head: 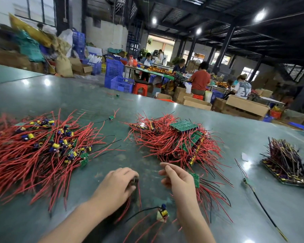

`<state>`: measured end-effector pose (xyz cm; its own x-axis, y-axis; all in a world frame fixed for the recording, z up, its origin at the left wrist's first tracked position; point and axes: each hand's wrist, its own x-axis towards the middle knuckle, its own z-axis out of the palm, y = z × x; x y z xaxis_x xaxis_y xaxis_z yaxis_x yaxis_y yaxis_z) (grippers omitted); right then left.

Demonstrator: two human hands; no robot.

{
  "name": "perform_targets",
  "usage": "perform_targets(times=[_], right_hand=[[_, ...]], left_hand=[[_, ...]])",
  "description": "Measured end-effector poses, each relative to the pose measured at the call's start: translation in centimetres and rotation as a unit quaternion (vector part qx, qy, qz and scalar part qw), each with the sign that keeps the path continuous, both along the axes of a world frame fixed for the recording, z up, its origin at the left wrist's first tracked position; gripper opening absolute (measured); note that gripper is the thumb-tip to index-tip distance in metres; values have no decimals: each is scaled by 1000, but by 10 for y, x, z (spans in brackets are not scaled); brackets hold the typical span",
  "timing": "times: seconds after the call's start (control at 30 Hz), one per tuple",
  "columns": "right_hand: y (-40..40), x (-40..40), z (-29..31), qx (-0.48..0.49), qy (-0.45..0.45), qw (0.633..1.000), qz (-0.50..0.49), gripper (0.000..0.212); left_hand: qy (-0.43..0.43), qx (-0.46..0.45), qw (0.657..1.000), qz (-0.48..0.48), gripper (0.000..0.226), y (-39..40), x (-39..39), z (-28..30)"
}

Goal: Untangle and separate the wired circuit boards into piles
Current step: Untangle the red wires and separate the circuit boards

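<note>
A wide pile of small green boards with red wires (42,151) spreads over the left of the grey-green table. A second heap of larger green panels with red wires (181,142) lies at the centre. My left hand (119,181) is closed on a small bundle of boards whose red wires trail down toward me. My right hand (175,178) hovers to its right, thumb and fingers pinched; it hides part of a green board strip (197,179) with red and black wires, and whether it grips that strip is unclear. One loose board with a yellow capacitor (162,213) lies between my forearms.
A dark pile of purple and yellow wired boards (288,163) sits at the far right, with a single black-wired piece (247,181) beside it. Two stray small boards (111,117) lie farther back. Beyond the table edge are blue crates, cardboard boxes and several seated people.
</note>
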<state>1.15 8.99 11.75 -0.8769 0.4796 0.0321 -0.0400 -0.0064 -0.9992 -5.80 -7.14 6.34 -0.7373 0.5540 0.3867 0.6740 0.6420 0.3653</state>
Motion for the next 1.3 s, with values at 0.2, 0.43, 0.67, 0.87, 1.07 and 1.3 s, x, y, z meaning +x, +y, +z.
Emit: perform_targets(times=[0.2,0.43,0.67,0.87,1.07,1.3], right_hand=[[-1,-1,-4,76,-10,997,31,25],[14,0,-1,136,-16,989,62,29],[-7,1,-6,295,87,945,108,22],[-10,1,-7,360,106,922,98,10],[-10,-2,-14,394,118,910,47,12],[-13,-4,-17,360,111,926,5,18]], left_hand=[[-80,82,993,28,18,2,-1,2],[-523,506,684,-51,10,6,9,24],[-588,490,636,-101,13,13,17,22],[-595,470,639,-126,19,9,16,23],[-614,463,630,-107,23,10,18,24],[-576,382,710,-136,24,13,28,26]])
